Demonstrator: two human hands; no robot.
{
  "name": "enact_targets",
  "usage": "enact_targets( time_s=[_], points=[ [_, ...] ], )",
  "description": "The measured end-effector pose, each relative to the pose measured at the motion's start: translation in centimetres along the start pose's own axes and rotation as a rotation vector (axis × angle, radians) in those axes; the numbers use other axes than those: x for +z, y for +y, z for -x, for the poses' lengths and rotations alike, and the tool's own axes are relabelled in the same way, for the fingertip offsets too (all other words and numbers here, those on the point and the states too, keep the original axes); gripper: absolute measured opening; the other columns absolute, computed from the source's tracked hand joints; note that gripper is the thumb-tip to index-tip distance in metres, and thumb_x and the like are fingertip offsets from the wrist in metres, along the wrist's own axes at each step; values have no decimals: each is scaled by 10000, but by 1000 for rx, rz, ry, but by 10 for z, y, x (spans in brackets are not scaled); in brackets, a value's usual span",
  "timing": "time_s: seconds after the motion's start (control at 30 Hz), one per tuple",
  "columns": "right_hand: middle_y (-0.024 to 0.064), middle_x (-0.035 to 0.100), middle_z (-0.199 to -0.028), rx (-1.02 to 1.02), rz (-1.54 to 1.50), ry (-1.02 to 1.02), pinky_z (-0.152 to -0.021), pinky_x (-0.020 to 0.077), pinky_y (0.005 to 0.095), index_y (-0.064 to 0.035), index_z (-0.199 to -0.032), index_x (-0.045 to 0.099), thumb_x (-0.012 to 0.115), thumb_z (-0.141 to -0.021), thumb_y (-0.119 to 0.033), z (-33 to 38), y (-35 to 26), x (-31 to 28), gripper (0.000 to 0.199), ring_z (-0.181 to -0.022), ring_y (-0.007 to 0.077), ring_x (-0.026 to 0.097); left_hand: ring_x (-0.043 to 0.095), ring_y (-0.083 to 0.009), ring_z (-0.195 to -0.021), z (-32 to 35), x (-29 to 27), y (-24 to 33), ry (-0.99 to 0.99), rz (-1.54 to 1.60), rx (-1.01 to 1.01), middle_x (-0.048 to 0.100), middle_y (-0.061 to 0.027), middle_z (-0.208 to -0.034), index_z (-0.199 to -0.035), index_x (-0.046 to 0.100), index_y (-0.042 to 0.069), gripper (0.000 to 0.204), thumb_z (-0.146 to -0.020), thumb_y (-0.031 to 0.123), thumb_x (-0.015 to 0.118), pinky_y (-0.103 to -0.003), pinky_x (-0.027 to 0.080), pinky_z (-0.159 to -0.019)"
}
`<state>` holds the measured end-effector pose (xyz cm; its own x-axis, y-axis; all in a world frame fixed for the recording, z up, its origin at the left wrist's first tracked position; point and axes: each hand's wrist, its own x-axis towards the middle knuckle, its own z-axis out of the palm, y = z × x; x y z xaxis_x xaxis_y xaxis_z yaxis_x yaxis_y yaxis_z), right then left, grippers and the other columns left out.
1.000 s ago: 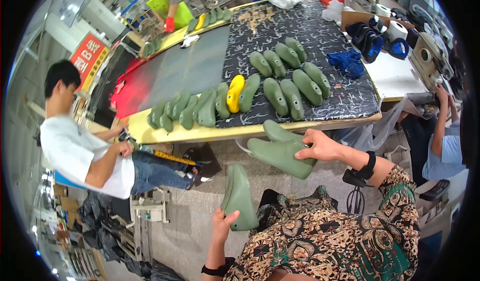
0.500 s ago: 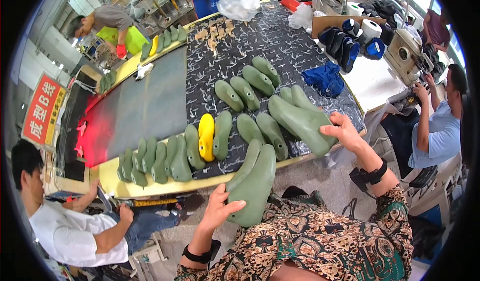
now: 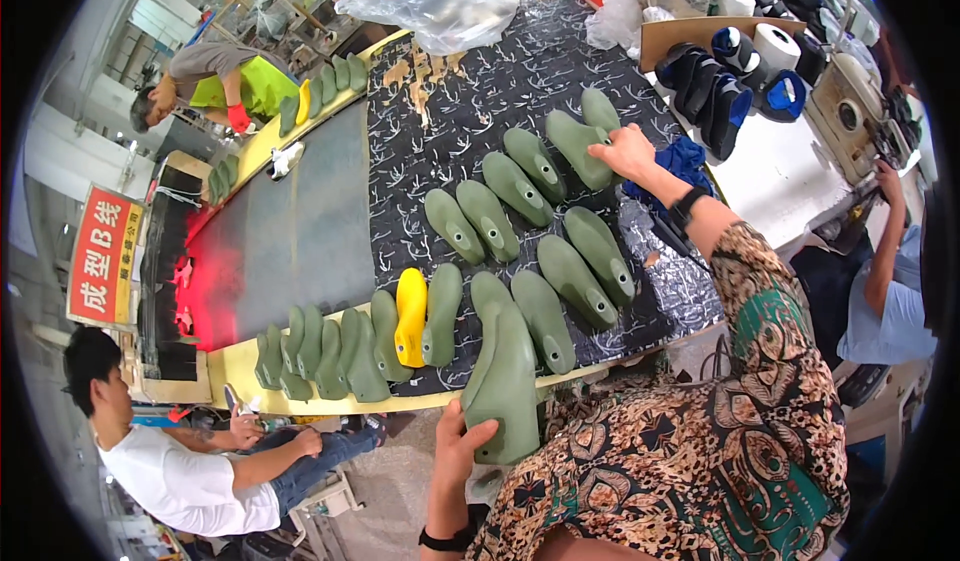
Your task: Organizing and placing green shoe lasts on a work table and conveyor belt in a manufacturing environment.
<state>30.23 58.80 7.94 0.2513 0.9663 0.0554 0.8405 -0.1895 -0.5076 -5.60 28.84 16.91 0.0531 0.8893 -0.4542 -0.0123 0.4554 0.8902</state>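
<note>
My left hand (image 3: 462,443) is closed round the lower end of green shoe lasts (image 3: 508,381), two of which seem to lie pressed together, at the table's near edge. Farther off to the right, my right hand (image 3: 628,155) grips the end of a green shoe last (image 3: 577,149) over the black patterned cover. Another green last (image 3: 600,109) shows just beyond it; whether my fingers hold that one too, I cannot tell. Between my hands lie several green lasts (image 3: 577,281), in two slanting groups. A yellow last (image 3: 410,316) stands in the near row, beside green ones (image 3: 385,326).
Crumpled blue cloth (image 3: 682,161) lies by my right forearm. Dark blue shoe pieces (image 3: 725,111) and a sewing machine (image 3: 850,111) are at the right. A clear plastic bag (image 3: 435,6) is at the far edge. A person in white (image 3: 190,476) sits at the left.
My right hand has gone away from me, from the near right to the far right of the table, with a last in its grip. My left hand keeps its hold near the edge.
</note>
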Motion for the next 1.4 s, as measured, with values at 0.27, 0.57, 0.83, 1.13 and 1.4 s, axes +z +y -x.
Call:
enact_targets(
  time_s=[0.27, 0.57, 0.83, 1.13, 1.4],
  points=[
    [229, 482, -1048, -233, 197, -161, -842, 443, 420, -1, -1020, 573, 593, -747, -506, -36, 8, 40, 575, -1004, 381, 454, 558, -144, -849, -6, 47, 11, 194, 72, -84, 588, -79, -946, -1099, 526, -34, 443, -723, 153, 665, -259, 439, -768],
    [189, 271, -1373, -121, 238, -268, -923, 312, 628, -203, -1228, 477, 664, -608, -614, 26, 151, -23, 767, -1253, 451, 224, 574, -160, -891, -102, 128, 65, -184, -47, -19, 593, -91, -1002, -1123, 519, -65, 441, -757, 161, 613, -272, 449, -784],
    [159, 531, -879, -39, -154, 89, -717, 454, 377, 10, -830, 581, 688, -650, -188, 101, 203, -41, 289, -838, 319, 519, 614, -245, -778, -215, 247, 57, -236, -763, 65, 597, -233, -900, -806, 640, -67, 551, -713, 476, 631, -337, 473, -705],
    [133, 554, -878, -261, -356, 484, -754, 418, 291, 36, -830, 553, 655, -722, -96, 36, 154, -127, 199, -817, 248, 544, 588, -350, -808, -223, 280, -20, -158, -1289, 287, 494, -216, -1008, -805, 682, 17, 467, -702, 469, 620, -429, 498, -707],
    [311, 516, -1074, -490, 136, 73, -900, 387, 432, 66, -1072, 541, 607, -808, -383, -114, 161, -54, 525, -1037, 432, 482, 586, -311, -833, -184, 281, -26, -256, -1257, 511, 623, -163, -777, -773, 691, 43, 382, -706, 414, 632, -392, 499, -651]
  ],
)
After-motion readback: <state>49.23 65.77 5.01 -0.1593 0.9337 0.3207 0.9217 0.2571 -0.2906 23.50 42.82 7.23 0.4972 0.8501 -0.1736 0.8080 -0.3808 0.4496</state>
